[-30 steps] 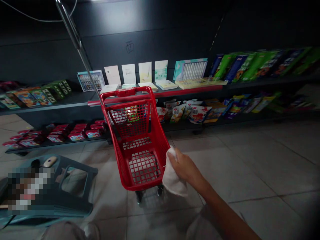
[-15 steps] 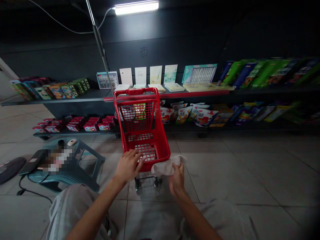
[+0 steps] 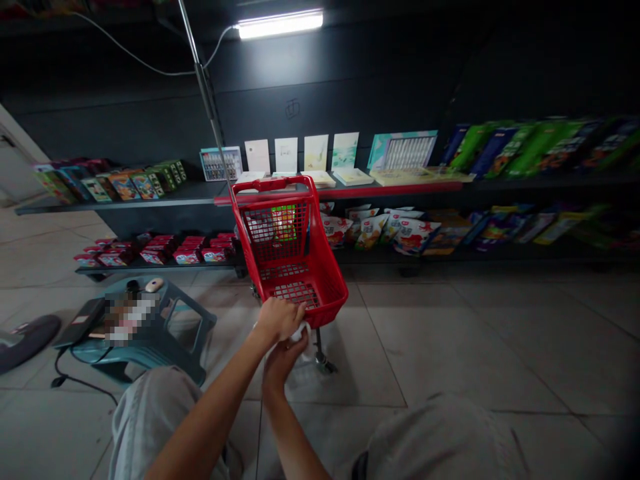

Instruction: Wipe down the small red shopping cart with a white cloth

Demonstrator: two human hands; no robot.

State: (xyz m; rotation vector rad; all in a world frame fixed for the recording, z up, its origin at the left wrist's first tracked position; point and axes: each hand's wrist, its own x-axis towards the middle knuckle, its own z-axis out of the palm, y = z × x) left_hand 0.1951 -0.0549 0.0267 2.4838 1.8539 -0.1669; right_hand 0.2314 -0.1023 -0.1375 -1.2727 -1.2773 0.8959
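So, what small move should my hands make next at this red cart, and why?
I would probably slide the white cloth in your right hand along the underside of the red shopping cart, because the cloth sits just below its basket, and your left hand already holds the basket's lower edge.

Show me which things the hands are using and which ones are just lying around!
Being used:
- left hand, on the red shopping cart
- right hand, with the white cloth

Just lying around:
- teal stool
- computer mouse
- black cord
- snack bags on the shelf
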